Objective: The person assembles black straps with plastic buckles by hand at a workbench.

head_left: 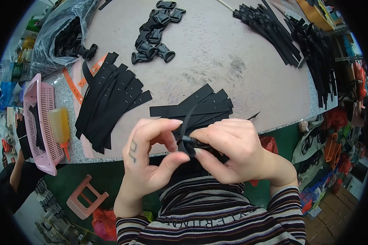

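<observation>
Both hands are raised close together over the table's near edge. My right hand (229, 149) pinches a black buckle (194, 142) between thumb and fingers. A thin black strap (188, 119) loops up and around at the buckle's left side. My left hand (153, 153) is beside that loop, thumb and index finger apart; whether its other fingers touch the strap is unclear. Just beyond the hands lies a fanned stack of black straps (206, 102). A larger stack of black straps (110, 100) rests to the left. Several black buckles (153, 34) are piled farther back.
At the left are a pink basket (49, 153), a glue bottle with yellow liquid (59, 126) and a plastic bag of buckles (65, 36). Bundles of black straps (270, 34) lie at the back right. A pink stool (86, 200) stands below, near another person's arm (16, 173).
</observation>
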A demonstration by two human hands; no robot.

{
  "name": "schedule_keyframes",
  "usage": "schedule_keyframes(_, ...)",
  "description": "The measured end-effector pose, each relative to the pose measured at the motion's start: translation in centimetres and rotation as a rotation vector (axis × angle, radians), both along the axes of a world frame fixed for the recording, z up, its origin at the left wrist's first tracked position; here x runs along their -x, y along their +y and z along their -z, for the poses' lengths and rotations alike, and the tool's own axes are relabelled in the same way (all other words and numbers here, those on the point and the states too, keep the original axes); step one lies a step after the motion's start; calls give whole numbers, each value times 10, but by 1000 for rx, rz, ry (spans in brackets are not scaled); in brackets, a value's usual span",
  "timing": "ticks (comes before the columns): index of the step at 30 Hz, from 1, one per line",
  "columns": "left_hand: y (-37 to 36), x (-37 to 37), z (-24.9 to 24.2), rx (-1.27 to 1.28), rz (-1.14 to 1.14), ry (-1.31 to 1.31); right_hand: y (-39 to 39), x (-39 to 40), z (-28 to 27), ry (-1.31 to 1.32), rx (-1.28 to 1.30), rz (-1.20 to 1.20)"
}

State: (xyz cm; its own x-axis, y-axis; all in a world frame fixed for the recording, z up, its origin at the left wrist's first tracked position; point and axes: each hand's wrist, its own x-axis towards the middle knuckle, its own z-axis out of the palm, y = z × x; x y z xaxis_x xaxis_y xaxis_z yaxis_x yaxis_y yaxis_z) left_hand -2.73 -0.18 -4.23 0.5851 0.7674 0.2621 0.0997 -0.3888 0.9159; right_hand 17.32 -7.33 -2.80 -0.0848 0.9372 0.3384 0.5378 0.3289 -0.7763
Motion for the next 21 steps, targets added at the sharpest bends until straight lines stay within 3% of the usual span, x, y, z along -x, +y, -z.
schedule_keyframes(6,3,-3,-10,-60,38,67,-3,0,-10,54,248,-9)
schedule_keyframes(8,2,-6,-11,20,66,60,-1,2,-1,20,90,8)
schedule_keyframes(11,1,-6,-14,-99,29,137,0,2,2,-15,16,8)
schedule_keyframes(14,-4,-7,-15,-474,-44,311,-2,3,3,-15,32,15)
schedule_keyframes(17,-6,-5,-14,-534,-57,371,-2,4,2,-30,15,18)
schedule_keyframes(21,5,2,-8,125,66,31,0,-3,-5,-47,57,-67)
